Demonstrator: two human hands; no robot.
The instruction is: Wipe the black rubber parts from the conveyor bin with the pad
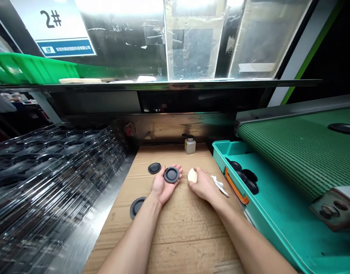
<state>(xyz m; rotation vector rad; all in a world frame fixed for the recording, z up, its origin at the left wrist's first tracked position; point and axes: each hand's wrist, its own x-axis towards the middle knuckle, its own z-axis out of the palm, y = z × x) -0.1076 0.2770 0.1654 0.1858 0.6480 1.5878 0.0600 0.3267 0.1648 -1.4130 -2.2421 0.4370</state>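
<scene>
Both the left hand [162, 187] and the right hand [201, 185] are bare and slender, joining long, smooth, uncovered forearms [132, 236] without sleeves.

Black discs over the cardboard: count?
3: one black disc on the open left hand, one on the cardboard beyond it, one at the cardboard's left edge. None seems hidden.

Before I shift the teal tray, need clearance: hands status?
Left hand palm up, black disc on it. Right hand on cream pad. Second disc by left hand.

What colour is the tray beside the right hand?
The tray is teal, with an orange handle; it shows best in the head view.
</scene>
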